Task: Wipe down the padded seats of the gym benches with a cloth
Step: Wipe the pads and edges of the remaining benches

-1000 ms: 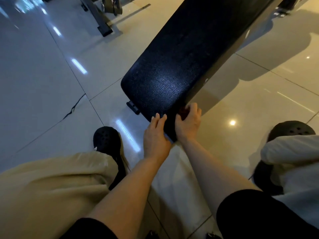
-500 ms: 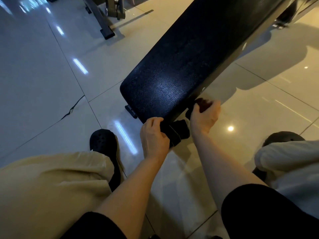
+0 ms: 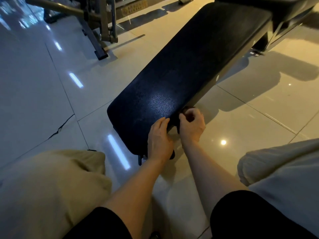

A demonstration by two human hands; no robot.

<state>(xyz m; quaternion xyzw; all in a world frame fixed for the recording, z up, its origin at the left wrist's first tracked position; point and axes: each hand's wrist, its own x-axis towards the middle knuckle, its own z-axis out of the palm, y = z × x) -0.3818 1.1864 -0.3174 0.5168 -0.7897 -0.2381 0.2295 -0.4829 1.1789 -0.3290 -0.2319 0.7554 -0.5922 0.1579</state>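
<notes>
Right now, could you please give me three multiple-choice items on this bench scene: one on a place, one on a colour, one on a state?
1. Where are both hands?
A. At the near right corner of the bench pad
B. At the pad's far end
C. Flat on the floor

2. What colour is the bench pad?
A. Red
B. Black
C. White

3. How is the right hand?
A. Flat and spread
B. Fingers curled around a dark cloth
C. Hanging at the side

Answers:
1 A: the left hand and right hand meet at the near right corner of the bench pad.
2 B: the textured padding is black.
3 B: its fingers curl around the dark cloth at the pad's edge.
</notes>
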